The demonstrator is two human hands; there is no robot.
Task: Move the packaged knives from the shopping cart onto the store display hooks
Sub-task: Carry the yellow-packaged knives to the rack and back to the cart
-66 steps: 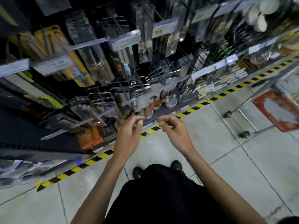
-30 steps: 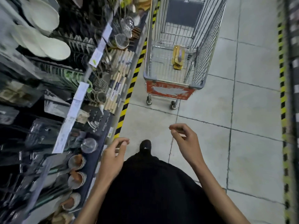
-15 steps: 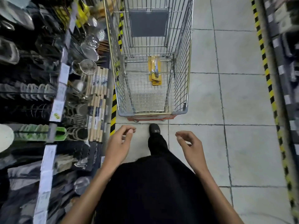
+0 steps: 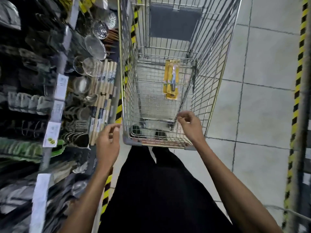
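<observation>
A store aisle seen from above: a floor of pale grey tiles (image 4: pixel 262 115) runs between two shelf bases, each edged with yellow-and-black hazard tape (image 4: pixel 297 81). A wire shopping cart (image 4: pixel 156 143) stands lengthwise in the aisle, its near rim just ahead of the person's black garment (image 4: pixel 159 190). The cart's left wall lies close along the left-hand tape and shelf base, while a broad strip of tile separates its right wall from the right-hand tape. A grey panel (image 4: pixel 173 22) hangs at the far end of the basket. The packaged knives (image 4: pixel 171 78), on overlapping yellow cards, lie flat on the basket's wire bottom, right of centre and apart from the side walls; how many cards there are cannot be told. The left hand (image 4: pixel 107 143) hangs outside the cart's near left corner, fingers loosely curled and holding nothing. The right hand (image 4: pixel 191 128) is above the near right corner, inside the rim line, fingers likewise loosely curled with thumb and forefinger close together and nothing visibly held. The display shelving (image 4: pixel 50 81) at left carries mesh strainers (image 4: pixel 95 46), wooden-handled utensils (image 4: pixel 104 91) and white price labels (image 4: pixel 62 88); its darker goods are blurred and not identifiable. The right-hand shelving is cut off by the frame edge.
</observation>
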